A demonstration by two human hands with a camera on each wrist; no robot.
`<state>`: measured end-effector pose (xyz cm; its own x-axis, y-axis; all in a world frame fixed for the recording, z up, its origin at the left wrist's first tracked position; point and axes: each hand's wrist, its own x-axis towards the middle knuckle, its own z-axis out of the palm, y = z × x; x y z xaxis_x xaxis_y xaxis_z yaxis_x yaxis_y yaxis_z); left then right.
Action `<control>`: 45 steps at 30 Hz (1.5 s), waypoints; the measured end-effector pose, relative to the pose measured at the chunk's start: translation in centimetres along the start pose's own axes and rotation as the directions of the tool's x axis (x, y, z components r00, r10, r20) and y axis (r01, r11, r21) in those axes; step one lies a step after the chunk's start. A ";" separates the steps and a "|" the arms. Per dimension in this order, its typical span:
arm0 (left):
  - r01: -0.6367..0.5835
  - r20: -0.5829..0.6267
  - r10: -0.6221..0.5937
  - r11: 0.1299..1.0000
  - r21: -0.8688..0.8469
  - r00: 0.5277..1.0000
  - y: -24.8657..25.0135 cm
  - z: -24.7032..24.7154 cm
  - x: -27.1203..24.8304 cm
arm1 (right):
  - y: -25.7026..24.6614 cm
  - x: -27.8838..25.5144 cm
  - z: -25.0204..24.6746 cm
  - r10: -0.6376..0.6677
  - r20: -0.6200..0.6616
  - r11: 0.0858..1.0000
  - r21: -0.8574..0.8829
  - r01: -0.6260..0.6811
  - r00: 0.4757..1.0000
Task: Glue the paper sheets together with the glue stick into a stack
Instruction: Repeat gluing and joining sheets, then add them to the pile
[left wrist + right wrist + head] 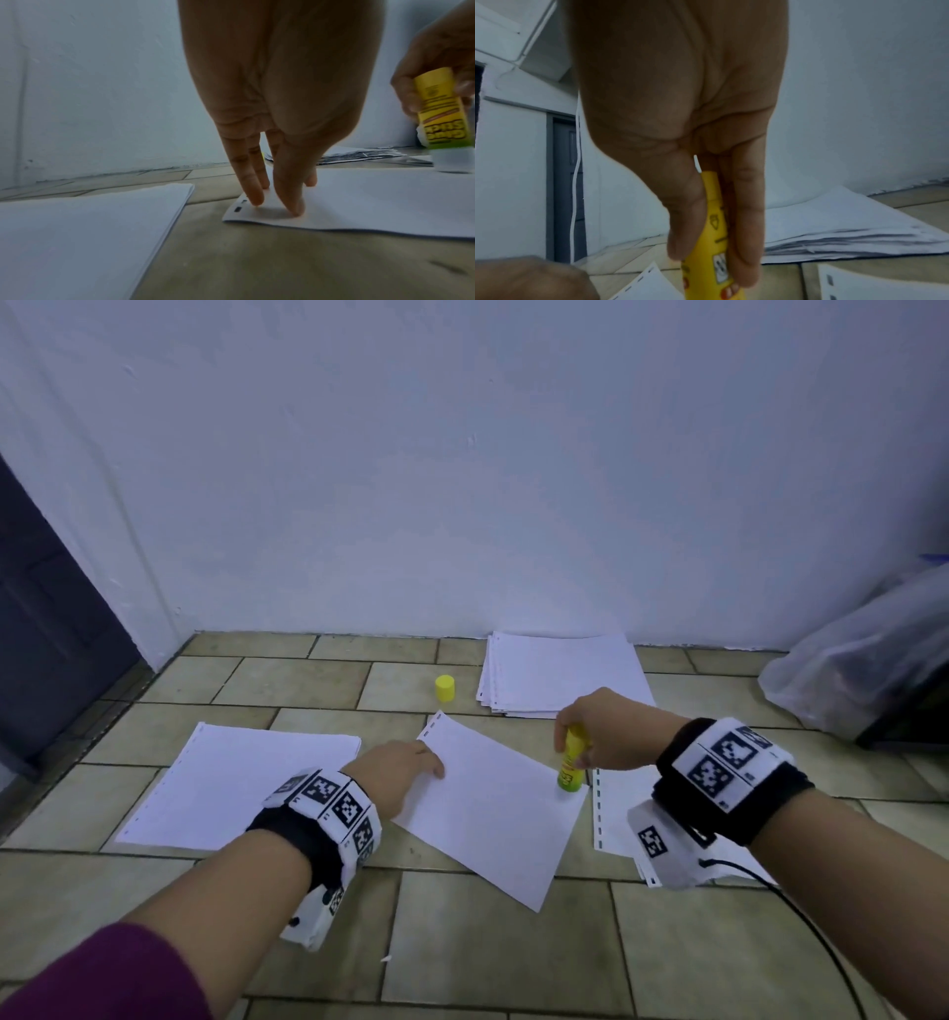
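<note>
A single white sheet (493,809) with punched holes lies askew on the tiled floor. My left hand (405,770) presses straight fingertips (295,209) on the sheet (372,199) near its far left corner. My right hand (601,731) grips a yellow and green glue stick (572,760), uncapped tip down on the sheet's right corner. In the left wrist view the glue stick (442,113) stands at the right edge; in the right wrist view my fingers (744,233) wrap the glue stick (713,243). The yellow cap (444,687) stands on the floor behind.
A stack of sheets (241,783) lies to the left and a thicker pile (560,672) by the white wall. More sheets (616,814) lie under my right wrist. A plastic bag (862,660) sits at the right, and a dark door (46,618) at the left.
</note>
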<state>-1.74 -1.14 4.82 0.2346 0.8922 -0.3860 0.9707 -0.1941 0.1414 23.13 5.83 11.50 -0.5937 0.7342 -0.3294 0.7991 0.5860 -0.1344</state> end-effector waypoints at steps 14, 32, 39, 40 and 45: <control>0.079 0.001 -0.079 0.990 -0.118 0.997 -2.0 0.8 -0.6 | 1.2 3.1 0.2 0.125 0.032 -0.397 0.917 0.021 0.992; 0.092 -0.036 -0.095 0.991 -0.095 0.995 -2.8 0.9 -0.4 | -4.8 12.2 4.7 0.308 -0.292 0.832 0.544 -0.108 0.906; 0.099 -0.035 -0.104 0.989 -0.111 0.994 -2.5 0.8 -0.5 | -2.1 7.0 3.2 0.380 -0.402 0.751 0.660 -0.024 0.833; 0.097 -0.033 -0.101 0.989 -0.109 0.994 -2.5 0.8 -0.5 | -0.8 5.8 3.2 0.416 -0.397 0.755 0.653 -0.067 0.818; 0.075 -0.023 -0.077 0.994 -0.082 0.997 -2.2 1.3 -1.0 | 6.2 -0.2 5.3 0.584 -0.060 0.777 0.331 -0.535 0.810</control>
<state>-4.07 -2.19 3.69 0.1583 0.9136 -0.3747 0.9781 -0.0930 0.1865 28.72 7.51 5.79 -0.0202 0.9572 -0.2888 0.9699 -0.0513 -0.2379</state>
